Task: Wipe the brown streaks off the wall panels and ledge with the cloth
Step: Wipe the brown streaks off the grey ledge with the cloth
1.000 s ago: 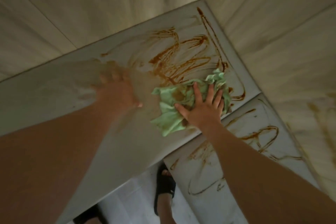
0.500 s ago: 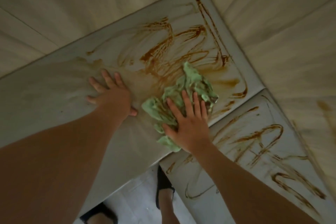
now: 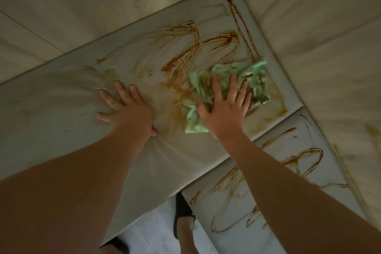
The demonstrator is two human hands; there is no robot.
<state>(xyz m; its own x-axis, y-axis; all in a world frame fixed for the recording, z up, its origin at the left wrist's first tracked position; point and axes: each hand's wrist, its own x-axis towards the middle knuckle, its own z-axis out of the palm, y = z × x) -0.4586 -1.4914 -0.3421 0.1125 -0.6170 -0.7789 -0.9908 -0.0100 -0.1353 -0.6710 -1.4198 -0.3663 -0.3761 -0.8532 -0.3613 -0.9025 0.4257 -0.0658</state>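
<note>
Flattened under the right hand (image 3: 224, 111), whose fingers are spread straight, the green cloth (image 3: 255, 78) is pressed onto the ledge (image 3: 51, 113) at centre right, over brown streaks (image 3: 185, 55). The left hand (image 3: 127, 115) is laid flat just left of it.

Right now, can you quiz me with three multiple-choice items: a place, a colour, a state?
1. Where is the cloth? A under the right hand; B on the floor; C in a bucket.
2. What colour is the cloth? A white; B green; C blue.
3. How is the left hand? A flat on the ledge; B clenched; C holding a bottle.
Answers: A, the right hand presses it with straight fingers; B, it is pale green; A, its palm lies flat, fingers spread.
</note>
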